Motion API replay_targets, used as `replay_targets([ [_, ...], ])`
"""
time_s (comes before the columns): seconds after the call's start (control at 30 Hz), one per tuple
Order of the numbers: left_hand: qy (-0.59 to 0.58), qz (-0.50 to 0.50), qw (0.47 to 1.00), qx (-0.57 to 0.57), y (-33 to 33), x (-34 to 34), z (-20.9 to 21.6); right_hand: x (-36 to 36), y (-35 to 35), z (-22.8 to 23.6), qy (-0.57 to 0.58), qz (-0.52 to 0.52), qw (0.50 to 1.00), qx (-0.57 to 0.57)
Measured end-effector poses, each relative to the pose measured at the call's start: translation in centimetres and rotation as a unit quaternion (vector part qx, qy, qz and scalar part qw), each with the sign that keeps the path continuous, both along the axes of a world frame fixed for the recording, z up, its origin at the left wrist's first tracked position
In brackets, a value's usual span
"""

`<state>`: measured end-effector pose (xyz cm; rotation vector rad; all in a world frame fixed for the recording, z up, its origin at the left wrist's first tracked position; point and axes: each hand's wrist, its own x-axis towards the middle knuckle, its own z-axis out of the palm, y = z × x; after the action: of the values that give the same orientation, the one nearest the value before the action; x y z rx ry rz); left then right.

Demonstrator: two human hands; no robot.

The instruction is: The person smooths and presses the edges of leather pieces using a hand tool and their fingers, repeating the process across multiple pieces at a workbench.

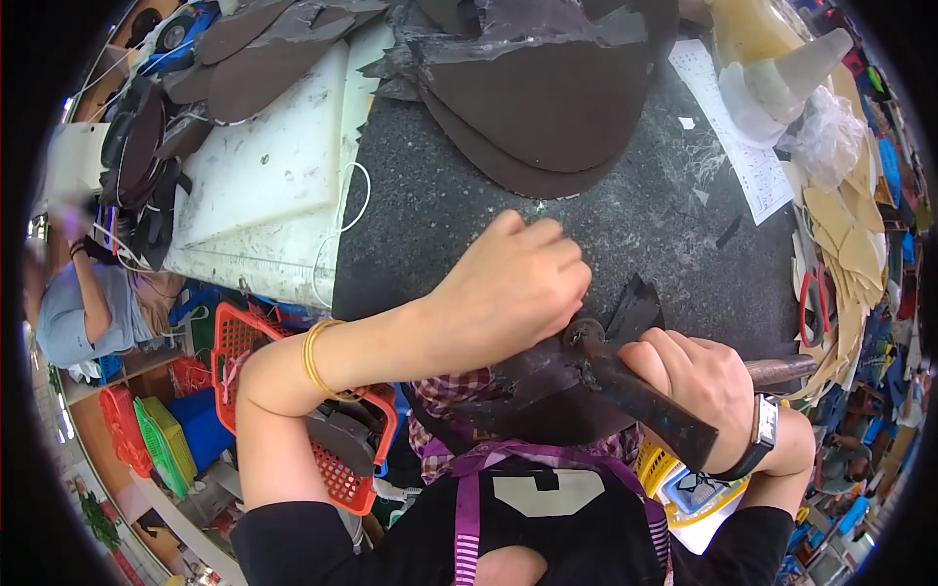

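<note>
My right hand (696, 381) grips a hammer (657, 405) with a dark metal head and a wooden handle that sticks out to the right. The head slants across the near edge of the dark table (430, 234). My left hand (528, 278) is curled into a fist just left of the hammer's round end. Whatever its fingers pinch is hidden under the hand. Below it, a dark flexible sheet piece (557, 410) hangs over my lap. A small black scrap (637, 308) lies beyond the hammer head.
Stacked dark brown rounded pieces (547, 107) cover the far table, with more on a white board (274, 166) to the left. At right lie a written sheet (733, 137), a translucent bottle (772, 88), red-handled scissors (813, 305) and tan pieces (845, 234). A red basket (347, 483) stands lower left.
</note>
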<state>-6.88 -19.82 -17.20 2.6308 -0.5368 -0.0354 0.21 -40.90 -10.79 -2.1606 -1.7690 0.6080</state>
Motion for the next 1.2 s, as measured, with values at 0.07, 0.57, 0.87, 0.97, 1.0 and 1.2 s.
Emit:
replay_targets([
  [0.07, -0.015, -0.028, 0.999, -0.003, 0.4, 0.6, -0.3, 0.4, -0.1, 0.2, 0.026, -0.006, 1.000, -0.005],
  [0.57, -0.140, -0.152, 0.977, -0.053, 3.1, 0.9, -2.0, 2.1, 2.4, 0.7, 0.079, -0.119, 0.989, -0.027],
  [0.87, -0.114, -0.010, 0.983, -0.143, 1.9, -1.7, -2.3, 2.1, 3.2, 0.9, 0.022, -0.086, 0.995, -0.042],
  [0.97, -0.104, -0.039, 0.993, 0.035, 1.4, -2.2, -0.3, 3.2, 2.8, 0.2, 0.183, -0.177, 0.965, -0.067],
  [1.0, -0.097, -0.032, 0.994, 0.040, 1.3, -2.4, -0.1, 3.4, 2.2, -1.0, 0.267, -0.236, 0.932, -0.066],
  [1.2, -0.110, 0.073, 0.991, 0.002, 0.5, -2.8, -0.8, 1.1, 2.6, 0.1, 0.039, -0.125, 0.991, -0.024],
])
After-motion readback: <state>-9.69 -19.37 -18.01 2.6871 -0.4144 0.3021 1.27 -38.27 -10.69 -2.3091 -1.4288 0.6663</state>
